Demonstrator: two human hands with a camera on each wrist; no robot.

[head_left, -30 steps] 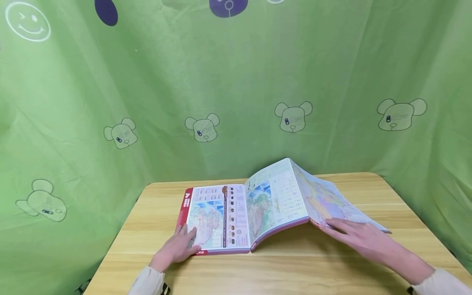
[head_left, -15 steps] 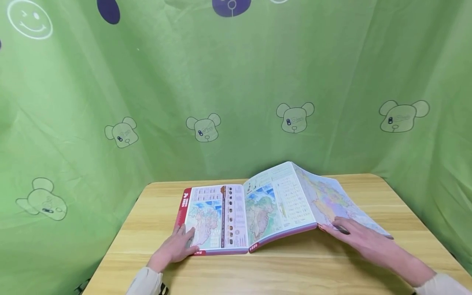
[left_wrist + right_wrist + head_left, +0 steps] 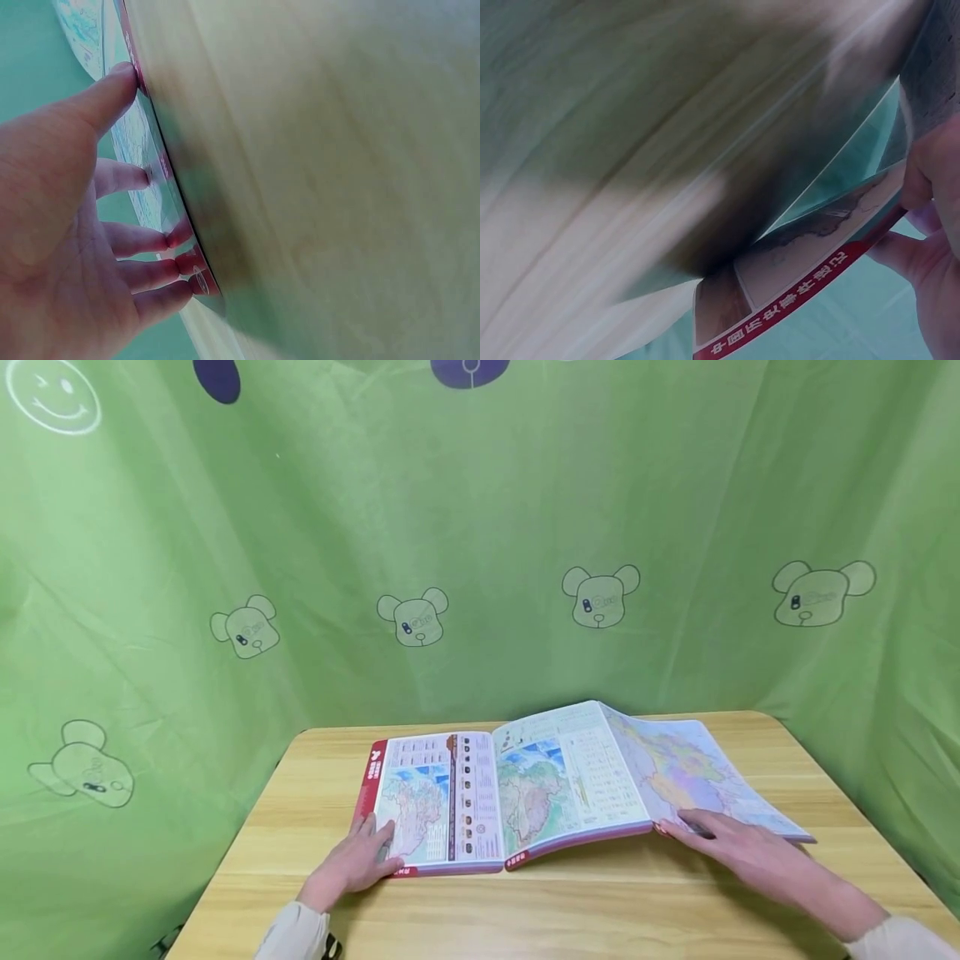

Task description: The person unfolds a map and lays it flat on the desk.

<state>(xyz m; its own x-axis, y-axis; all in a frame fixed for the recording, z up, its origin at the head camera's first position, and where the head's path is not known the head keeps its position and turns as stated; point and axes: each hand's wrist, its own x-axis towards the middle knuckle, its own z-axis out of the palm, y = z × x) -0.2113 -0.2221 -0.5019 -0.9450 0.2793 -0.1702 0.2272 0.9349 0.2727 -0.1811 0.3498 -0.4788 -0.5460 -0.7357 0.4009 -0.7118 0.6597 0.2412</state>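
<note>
A folding map (image 3: 570,777) lies opened out on the wooden table in the head view. Its left panel, with a red border, is flat. The middle panel rises to a raised fold, and the right panel (image 3: 675,752) slopes down from it to the table. My left hand (image 3: 355,860) rests on the left panel's near corner, with fingers extended; the left wrist view shows its fingertips touching the red border (image 3: 196,274). My right hand (image 3: 750,852) pinches the map's near edge by the raised fold. In the right wrist view, thumb and fingers hold that red-bordered edge (image 3: 780,304).
The wooden table (image 3: 570,918) has rounded far corners. Just behind it hangs a green curtain (image 3: 495,527) with bear faces printed on it, and the curtain also lines both sides. Under the raised fold, a gap shows between map and tabletop.
The raised fold has sunk lower, and the right panel has spread farther right with my right hand, which moved slightly right and nearer. My left hand has stayed nearly in place.
</note>
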